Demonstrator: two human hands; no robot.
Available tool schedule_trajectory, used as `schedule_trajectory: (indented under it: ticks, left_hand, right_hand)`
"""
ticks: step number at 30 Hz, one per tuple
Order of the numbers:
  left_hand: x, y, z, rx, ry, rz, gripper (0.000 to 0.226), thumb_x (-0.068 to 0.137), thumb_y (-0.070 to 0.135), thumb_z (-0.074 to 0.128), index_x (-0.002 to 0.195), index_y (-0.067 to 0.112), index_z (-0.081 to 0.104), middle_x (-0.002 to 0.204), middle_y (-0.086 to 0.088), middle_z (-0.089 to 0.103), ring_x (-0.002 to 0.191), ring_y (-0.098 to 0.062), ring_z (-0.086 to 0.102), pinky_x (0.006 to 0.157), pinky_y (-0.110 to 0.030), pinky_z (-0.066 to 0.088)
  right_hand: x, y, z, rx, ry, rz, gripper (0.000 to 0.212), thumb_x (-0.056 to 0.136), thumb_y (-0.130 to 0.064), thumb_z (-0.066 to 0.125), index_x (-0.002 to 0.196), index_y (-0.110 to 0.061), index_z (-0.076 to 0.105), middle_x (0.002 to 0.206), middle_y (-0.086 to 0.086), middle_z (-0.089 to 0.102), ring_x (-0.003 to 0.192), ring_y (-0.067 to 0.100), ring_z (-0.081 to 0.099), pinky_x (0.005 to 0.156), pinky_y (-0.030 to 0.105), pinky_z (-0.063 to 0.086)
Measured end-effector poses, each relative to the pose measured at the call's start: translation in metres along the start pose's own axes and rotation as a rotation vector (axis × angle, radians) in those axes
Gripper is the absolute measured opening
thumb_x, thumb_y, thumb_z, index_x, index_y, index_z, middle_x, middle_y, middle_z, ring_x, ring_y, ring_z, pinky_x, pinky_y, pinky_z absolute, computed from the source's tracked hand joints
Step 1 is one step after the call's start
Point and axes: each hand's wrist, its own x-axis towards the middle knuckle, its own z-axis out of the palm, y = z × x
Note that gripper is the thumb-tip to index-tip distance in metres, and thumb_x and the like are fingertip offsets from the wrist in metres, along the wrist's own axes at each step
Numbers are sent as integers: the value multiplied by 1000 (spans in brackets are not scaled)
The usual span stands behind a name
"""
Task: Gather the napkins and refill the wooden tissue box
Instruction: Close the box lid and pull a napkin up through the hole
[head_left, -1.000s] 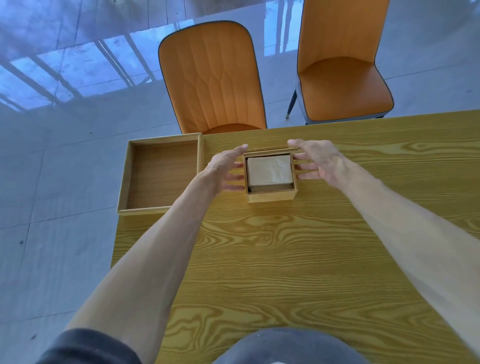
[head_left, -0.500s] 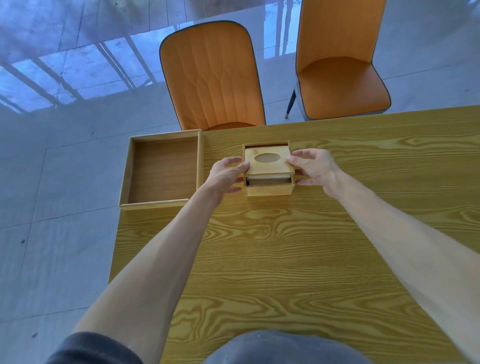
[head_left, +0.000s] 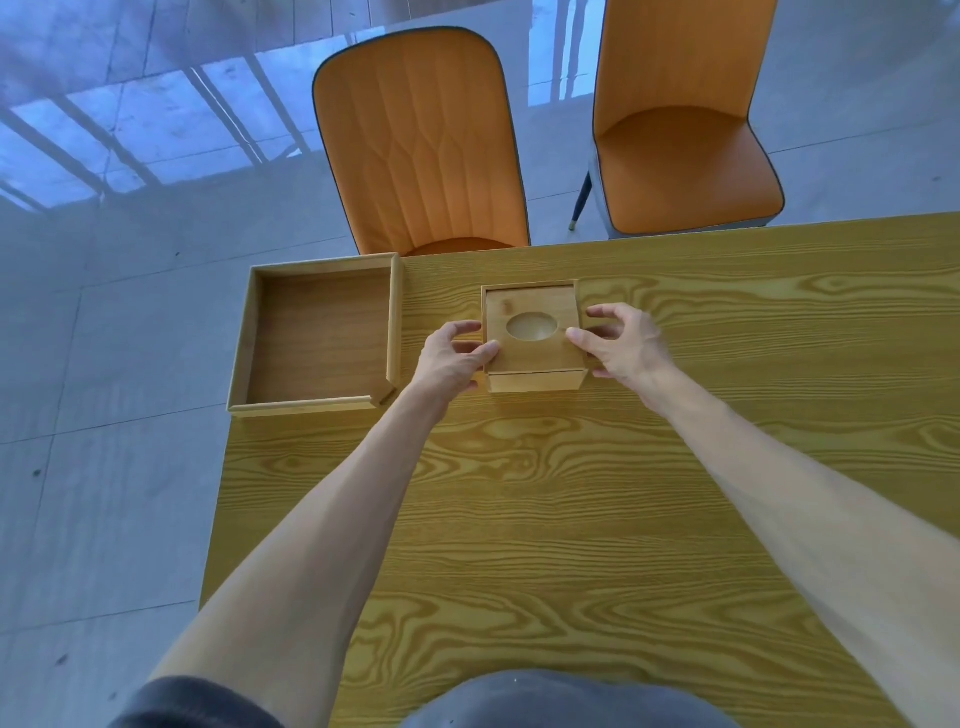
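The wooden tissue box (head_left: 535, 379) stands on the wooden table (head_left: 571, 493) near its far edge. Its lid (head_left: 530, 348), a wooden plate with an oval hole, lies flat on top of the box. Through the hole a pale napkin surface shows; the rest of the napkins are hidden inside. My left hand (head_left: 452, 358) grips the lid's left edge with thumb and fingers. My right hand (head_left: 621, 343) holds the lid's right edge, thumb on top.
An empty shallow wooden tray (head_left: 317, 338) lies at the table's far left corner, just left of my left hand. Two orange chairs (head_left: 421, 145) (head_left: 680, 119) stand beyond the far edge. The table's left edge drops to a grey tiled floor.
A second ago the box stood uncovered with napkins showing and my hands spread beside it. Both hands then brought the lid over it, and it has gone from tilted to flat on the box.
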Motion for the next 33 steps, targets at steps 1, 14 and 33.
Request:
schedule_trajectory:
  ticks: [1, 14, 33]
  left_hand:
    - [0, 0, 0, 12, 6, 9, 46, 89, 22, 73, 132, 22, 56, 110, 0, 67, 104, -20, 67, 89, -40, 56]
    - [3, 0, 0, 171, -23, 41, 66, 82, 38, 77, 139, 29, 46, 120, 1, 62, 106, -18, 63, 90, -38, 54]
    - [5, 2, 2, 343, -3, 113, 69, 84, 41, 75, 143, 30, 41, 117, 5, 60, 100, -18, 65, 88, -43, 57]
  right_hand:
    - [0, 0, 0, -16, 5, -11, 52, 84, -27, 78, 129, -15, 57, 110, 6, 71, 98, 23, 70, 76, 43, 62]
    - [-2, -12, 9, -635, 299, -529, 28, 85, -36, 74, 110, -23, 70, 93, -4, 69, 76, 14, 64, 65, 29, 54]
    - [15, -44, 44, -1250, -53, -809, 14, 96, -25, 61, 97, -22, 75, 98, 0, 62, 85, 19, 67, 79, 30, 51]
